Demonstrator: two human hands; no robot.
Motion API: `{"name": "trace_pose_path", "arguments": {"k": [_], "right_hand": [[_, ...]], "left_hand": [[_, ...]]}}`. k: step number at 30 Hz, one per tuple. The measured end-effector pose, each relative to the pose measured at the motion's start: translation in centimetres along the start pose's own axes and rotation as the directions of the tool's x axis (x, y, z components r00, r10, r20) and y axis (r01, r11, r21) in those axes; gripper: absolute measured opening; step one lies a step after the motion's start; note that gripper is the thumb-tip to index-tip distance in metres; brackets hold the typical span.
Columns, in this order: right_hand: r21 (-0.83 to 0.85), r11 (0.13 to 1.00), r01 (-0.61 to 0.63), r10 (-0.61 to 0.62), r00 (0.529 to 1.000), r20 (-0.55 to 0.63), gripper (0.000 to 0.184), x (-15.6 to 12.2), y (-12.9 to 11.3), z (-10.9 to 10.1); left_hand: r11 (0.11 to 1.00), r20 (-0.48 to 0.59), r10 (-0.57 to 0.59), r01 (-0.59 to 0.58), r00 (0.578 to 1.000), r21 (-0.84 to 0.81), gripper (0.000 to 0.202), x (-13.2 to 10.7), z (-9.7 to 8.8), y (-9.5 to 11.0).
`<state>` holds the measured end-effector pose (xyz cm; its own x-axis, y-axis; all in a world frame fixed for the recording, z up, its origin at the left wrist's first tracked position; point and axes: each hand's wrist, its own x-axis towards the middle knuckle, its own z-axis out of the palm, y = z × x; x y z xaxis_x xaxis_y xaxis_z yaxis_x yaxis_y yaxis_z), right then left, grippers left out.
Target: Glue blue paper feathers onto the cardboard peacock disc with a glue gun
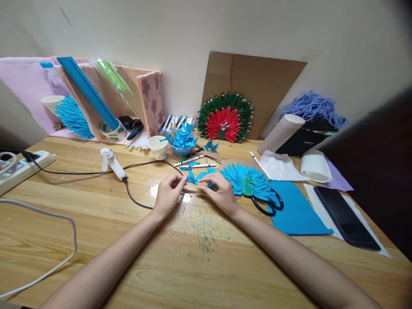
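Note:
My left hand (169, 193) is raised just over the table, thumb and fingertips pinched together; whatever is between them is too small to make out. Facing it, my right hand (222, 195) has its fingers curved and a gap between thumb and forefinger, with nothing visible in it. Small blue cut pieces (192, 177) lie just beyond the fingertips of both hands. Right of my right hand is a blue layered fan (232, 177) with a green bird shape (247, 186) on its front. The black handles of scissors (276, 202) stick out from under it.
A white glue gun (113, 165) with a black cord stands at left. Behind are a paper cup (157, 148), a bowl (180, 151) of blue pieces, markers (196, 165) and a red-green fan (222, 122). Blue sheet (296, 210) and phone (347, 219) lie right; power strip (41, 165) left.

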<state>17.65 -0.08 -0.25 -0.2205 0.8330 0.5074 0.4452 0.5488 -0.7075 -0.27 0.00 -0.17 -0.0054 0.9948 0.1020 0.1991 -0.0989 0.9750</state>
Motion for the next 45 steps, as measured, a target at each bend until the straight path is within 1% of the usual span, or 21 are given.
{"name": "trace_pose_path", "arguments": {"k": [3, 6, 10, 24, 33, 38, 43, 45], "right_hand": [[0.0, 1.0, -0.022, 0.022, 1.0, -0.005, 0.009, -0.05, 0.04, 0.02], [0.019, 1.0, -0.016, 0.016, 1.0, -0.003, 0.009, -0.15, 0.08, 0.1], [0.035, 0.999, -0.009, 0.008, 1.0, 0.008, 0.009, -0.21, 0.13, 0.14], [0.01, 1.0, 0.012, -0.012, 1.0, 0.001, 0.007, -0.24, 0.22, 0.18], [-0.028, 0.999, 0.025, -0.025, 1.0, 0.008, 0.005, -0.25, 0.26, 0.28], [-0.036, 0.999, 0.027, -0.027, 1.0, 0.01, 0.005, -0.29, 0.22, 0.21], [-0.045, 0.998, 0.034, -0.034, 0.999, -0.006, 0.004, -0.22, 0.04, 0.13], [-0.041, 0.999, 0.033, -0.033, 0.999, -0.007, 0.004, -0.19, 0.06, 0.15]], "left_hand": [[0.999, 0.018, -0.026, 0.027, 1.0, -0.047, 0.029, -0.12, 0.09, 0.3], [0.994, 0.055, -0.05, 0.056, 0.997, -0.098, 0.027, -0.32, 0.19, 0.65], [0.992, 0.096, -0.029, 0.041, 0.995, -0.119, 0.024, -0.49, 0.23, 0.68], [0.997, 0.129, 0.005, 0.005, 0.992, -0.078, 0.027, -0.54, 0.26, 0.59], [0.997, 0.141, 0.003, 0.008, 0.99, -0.075, 0.025, -0.47, 0.25, 0.55], [0.999, 0.155, 0.011, -0.005, 0.988, -0.041, 0.027, -0.44, 0.2, 0.51], [0.99, 0.163, 0.046, -0.067, 0.986, 0.124, 0.032, -0.28, 0.07, 0.59], [0.984, 0.169, 0.06, -0.087, 0.984, 0.158, 0.034, -0.21, 0.03, 0.62]]}}
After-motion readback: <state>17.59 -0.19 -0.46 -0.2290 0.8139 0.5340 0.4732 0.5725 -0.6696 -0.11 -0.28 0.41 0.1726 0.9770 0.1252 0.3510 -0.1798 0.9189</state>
